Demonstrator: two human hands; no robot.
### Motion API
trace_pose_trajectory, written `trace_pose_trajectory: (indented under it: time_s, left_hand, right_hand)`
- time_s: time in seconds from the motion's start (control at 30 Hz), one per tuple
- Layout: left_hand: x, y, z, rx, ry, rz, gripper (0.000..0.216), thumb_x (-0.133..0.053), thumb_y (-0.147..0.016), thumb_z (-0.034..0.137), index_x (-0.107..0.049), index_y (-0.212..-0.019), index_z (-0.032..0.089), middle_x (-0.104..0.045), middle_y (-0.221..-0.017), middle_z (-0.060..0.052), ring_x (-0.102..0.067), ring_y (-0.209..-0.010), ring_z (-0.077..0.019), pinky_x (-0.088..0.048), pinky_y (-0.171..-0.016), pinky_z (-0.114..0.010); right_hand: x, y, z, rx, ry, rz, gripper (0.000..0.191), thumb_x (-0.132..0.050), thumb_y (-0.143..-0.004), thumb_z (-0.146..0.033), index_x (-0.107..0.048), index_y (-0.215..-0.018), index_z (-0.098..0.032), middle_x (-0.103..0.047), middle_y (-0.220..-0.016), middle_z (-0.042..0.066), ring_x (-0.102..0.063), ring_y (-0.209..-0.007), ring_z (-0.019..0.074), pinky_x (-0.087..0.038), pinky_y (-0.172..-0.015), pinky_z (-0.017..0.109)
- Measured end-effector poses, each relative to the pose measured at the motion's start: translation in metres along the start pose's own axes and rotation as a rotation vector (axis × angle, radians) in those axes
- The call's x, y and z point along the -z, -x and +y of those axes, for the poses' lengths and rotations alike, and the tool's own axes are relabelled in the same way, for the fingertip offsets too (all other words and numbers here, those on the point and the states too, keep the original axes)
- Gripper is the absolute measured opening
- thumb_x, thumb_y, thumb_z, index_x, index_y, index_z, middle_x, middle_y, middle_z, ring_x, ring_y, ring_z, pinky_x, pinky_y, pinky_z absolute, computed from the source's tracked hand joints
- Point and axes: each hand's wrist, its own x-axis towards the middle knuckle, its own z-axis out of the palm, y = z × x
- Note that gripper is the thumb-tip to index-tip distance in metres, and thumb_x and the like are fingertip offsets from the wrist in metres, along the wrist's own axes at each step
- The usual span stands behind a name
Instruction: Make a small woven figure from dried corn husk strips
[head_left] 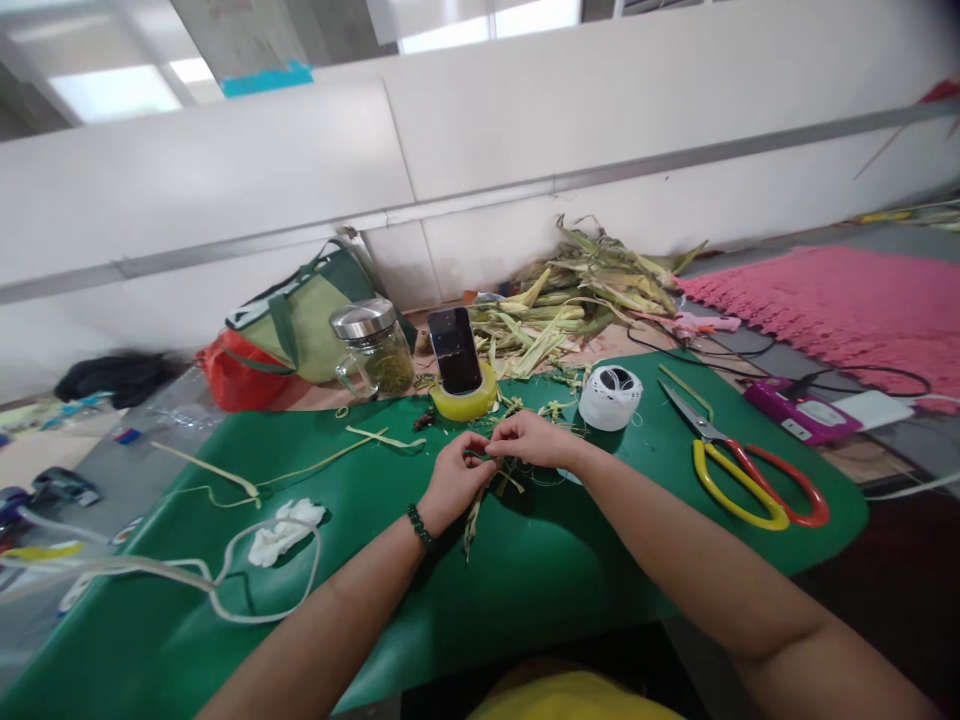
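Note:
My left hand, with a dark green bead bracelet at the wrist, is closed in a pinch. My right hand meets it from the right, thumb and fingertips pressed together. Both sets of fingertips come together at a small piece of dried husk strips, whose ends stick out below them. What exactly lies between the fingertips is too small to see. A narrow husk end hangs below my left hand. Just beyond my right hand stands a white roll of thread.
On the green mat lie large scissors, white tissue, a looped white cable and loose strips. Behind are a phone propped in yellow tape, a glass jar and a husk pile. A purple power strip sits right.

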Motion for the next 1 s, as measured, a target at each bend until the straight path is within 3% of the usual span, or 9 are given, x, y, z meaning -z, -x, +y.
trace_pose_trajectory:
  time_s: [0.1, 0.23, 0.37, 0.53, 0.67, 0.9, 1.0]
  left_hand:
    - [0.001, -0.002, -0.002, 0.069, 0.032, -0.038, 0.015, -0.064, -0.065, 0.028, -0.055, -0.065, 0.015, -0.053, -0.048, 0.005, -0.049, -0.042, -0.0096, -0.041, -0.044, -0.021]
    - [0.005, -0.001, -0.002, 0.036, -0.015, -0.018, 0.016, -0.065, -0.063, 0.029, -0.057, -0.06, 0.015, -0.057, -0.049, 0.002, -0.054, -0.046, -0.0116, -0.043, -0.047, -0.022]
    - [0.01, 0.001, -0.001, 0.019, -0.041, -0.013, 0.017, -0.066, -0.063, 0.03, -0.058, -0.06, 0.016, -0.059, -0.052, 0.001, -0.056, -0.049, -0.0133, -0.044, -0.05, -0.024]
    - [0.01, 0.001, 0.0, -0.018, 0.032, -0.048, 0.023, -0.065, -0.068, 0.036, -0.057, -0.065, 0.016, -0.061, -0.055, 0.0, -0.057, -0.053, -0.0126, -0.046, -0.054, -0.024]
    - [0.007, -0.001, -0.002, 0.033, 0.148, -0.092, 0.029, -0.064, -0.07, 0.043, -0.049, -0.066, 0.018, -0.066, -0.063, -0.001, -0.062, -0.059, -0.0141, -0.05, -0.062, -0.027]
    - [0.006, -0.001, -0.003, 0.042, 0.012, -0.052, 0.022, -0.059, -0.073, 0.037, -0.057, -0.063, 0.017, -0.064, -0.057, -0.001, -0.058, -0.053, -0.0137, -0.046, -0.054, -0.025]
    - [0.007, 0.0, 0.0, 0.008, -0.094, -0.058, 0.022, -0.057, -0.074, 0.034, -0.062, -0.062, 0.016, -0.063, -0.055, 0.0, -0.055, -0.05, -0.0131, -0.042, -0.049, -0.023]
  right_hand:
    - [0.0, 0.0, 0.001, 0.021, -0.043, 0.001, 0.024, -0.058, -0.072, -0.033, -0.064, -0.064, -0.011, -0.048, -0.054, -0.004, -0.036, -0.052, 0.0076, -0.027, -0.049, 0.02]
    - [0.002, 0.002, -0.001, -0.016, -0.021, -0.003, 0.028, -0.062, -0.071, -0.04, -0.066, -0.068, -0.012, -0.045, -0.051, -0.005, -0.034, -0.049, 0.0069, -0.025, -0.046, 0.02]
    - [0.002, 0.007, -0.009, -0.069, 0.137, -0.031, 0.027, -0.074, -0.061, -0.037, -0.068, -0.072, -0.014, -0.048, -0.052, -0.006, -0.039, -0.05, 0.0075, -0.026, -0.046, 0.02]
    - [-0.001, 0.009, -0.015, -0.11, 0.385, -0.013, 0.01, -0.069, -0.067, -0.024, -0.07, -0.073, -0.016, -0.055, -0.055, -0.003, -0.045, -0.052, 0.0095, -0.027, -0.049, 0.021]
    - [-0.003, 0.008, -0.014, -0.095, 0.431, -0.025, 0.017, -0.068, -0.07, -0.031, -0.07, -0.071, -0.015, -0.058, -0.056, -0.001, -0.045, -0.053, 0.011, -0.026, -0.048, 0.022]
    - [0.009, 0.016, -0.018, -0.022, 0.448, -0.14, 0.014, -0.061, -0.073, -0.025, -0.07, -0.066, -0.016, -0.053, -0.05, -0.002, -0.042, -0.048, 0.0093, -0.026, -0.048, 0.022]
    - [0.016, 0.021, -0.022, 0.007, 0.306, -0.244, 0.017, -0.059, -0.075, -0.026, -0.069, -0.068, -0.015, -0.052, -0.049, -0.003, -0.042, -0.046, 0.0089, -0.028, -0.047, 0.022]
